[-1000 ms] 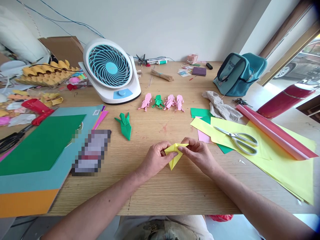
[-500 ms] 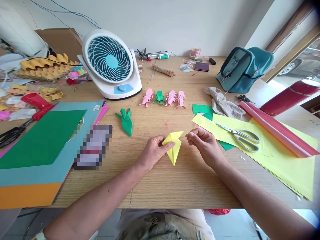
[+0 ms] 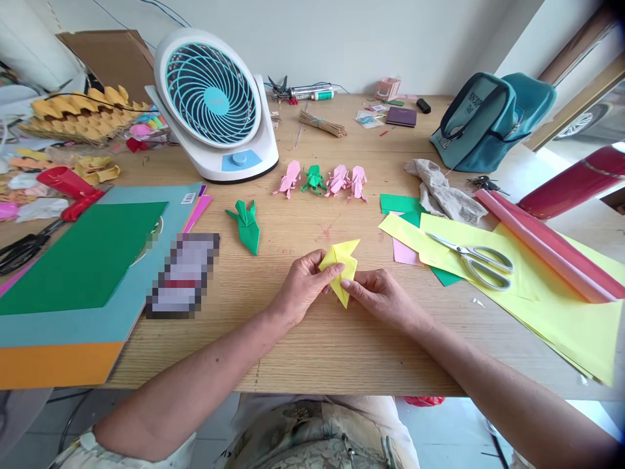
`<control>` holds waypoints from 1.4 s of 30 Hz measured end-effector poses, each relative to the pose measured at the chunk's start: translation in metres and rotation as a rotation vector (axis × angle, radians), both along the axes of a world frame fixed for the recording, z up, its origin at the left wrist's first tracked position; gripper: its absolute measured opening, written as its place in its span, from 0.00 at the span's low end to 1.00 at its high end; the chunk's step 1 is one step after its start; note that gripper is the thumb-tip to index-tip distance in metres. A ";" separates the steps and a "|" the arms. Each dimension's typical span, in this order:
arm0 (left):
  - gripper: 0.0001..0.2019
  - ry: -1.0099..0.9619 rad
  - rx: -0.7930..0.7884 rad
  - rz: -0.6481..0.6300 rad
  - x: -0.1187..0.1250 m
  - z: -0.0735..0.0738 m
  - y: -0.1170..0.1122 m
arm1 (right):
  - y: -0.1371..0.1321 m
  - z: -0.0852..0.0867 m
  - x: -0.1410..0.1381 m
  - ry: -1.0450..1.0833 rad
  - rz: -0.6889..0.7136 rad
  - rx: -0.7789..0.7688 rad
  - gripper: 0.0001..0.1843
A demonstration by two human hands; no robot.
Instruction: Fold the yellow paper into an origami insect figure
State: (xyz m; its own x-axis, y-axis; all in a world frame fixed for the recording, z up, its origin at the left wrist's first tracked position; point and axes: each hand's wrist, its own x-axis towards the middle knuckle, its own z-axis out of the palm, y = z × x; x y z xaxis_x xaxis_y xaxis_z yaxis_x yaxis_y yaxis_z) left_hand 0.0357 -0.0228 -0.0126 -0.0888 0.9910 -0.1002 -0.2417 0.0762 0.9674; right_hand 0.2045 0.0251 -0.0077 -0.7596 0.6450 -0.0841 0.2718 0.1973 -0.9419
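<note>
A folded piece of yellow paper [image 3: 342, 257] with pointed tips is held above the table near its front. My left hand [image 3: 307, 283] pinches it from the left, thumb lying across its face. From the right, my right hand [image 3: 378, 293] grips its lower part between thumb and fingers. The fingers behind the paper are partly hidden. Beyond my hands, a green folded paper figure [image 3: 247, 227] lies to the left. Farther back stand pink paper frogs [image 3: 338, 180] and a green paper frog [image 3: 313, 178] in a row.
Scissors [image 3: 481, 257] rest on yellow paper sheets [image 3: 571, 326] at the right, beside a rolled red-pink sheet [image 3: 547, 244]. A fan [image 3: 215, 104] stands at the back left. Left of my arm lie a phone [image 3: 183, 277] and green paper [image 3: 88, 260]. A teal bag [image 3: 488, 120] sits at back right.
My right hand has moved left and down, from apart beside the yellow paper to gripping its lower part. The left hand keeps its pinch. The whole view has shifted slightly.
</note>
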 end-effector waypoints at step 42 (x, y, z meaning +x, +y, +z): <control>0.14 -0.093 -0.016 0.051 -0.011 0.010 0.001 | -0.004 0.007 0.001 0.017 -0.010 -0.051 0.35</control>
State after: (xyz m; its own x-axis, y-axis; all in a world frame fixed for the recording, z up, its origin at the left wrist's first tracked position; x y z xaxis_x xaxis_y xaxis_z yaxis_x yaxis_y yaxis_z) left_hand 0.0242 -0.0214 -0.0027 -0.1288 0.9836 -0.1262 -0.3347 0.0766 0.9392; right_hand 0.2054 0.0210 -0.0008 -0.7549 0.6474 -0.1048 0.2578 0.1460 -0.9551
